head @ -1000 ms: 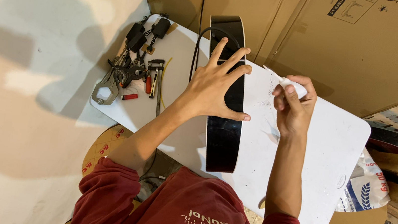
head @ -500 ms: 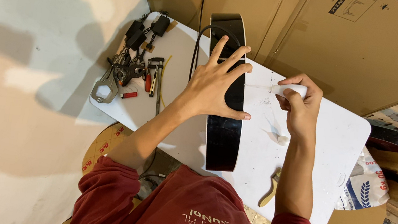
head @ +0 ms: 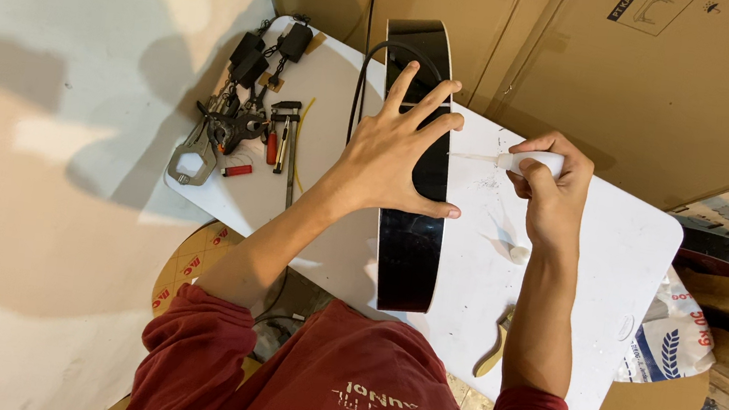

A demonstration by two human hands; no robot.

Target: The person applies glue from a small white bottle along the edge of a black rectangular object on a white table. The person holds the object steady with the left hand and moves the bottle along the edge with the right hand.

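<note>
The left hand (head: 401,149) lies spread flat, fingers splayed, on the glossy black curved body (head: 409,238) that stands on edge across the white tabletop (head: 627,256), running from twelve to six o'clock; the right hand (head: 552,184), at three o'clock of the body, is closed around a small white tube (head: 532,163), its thin nozzle pointing toward nine o'clock, tip near the body's side; a black cable (head: 361,93) loops behind the body; at nine o'clock a heap of tools (head: 240,120) lies with a hexagonal wrench (head: 192,159); yellow-handled pliers (head: 495,346) lie beside the right forearm; brown cardboard boxes (head: 658,74) stand at twelve o'clock.
</note>
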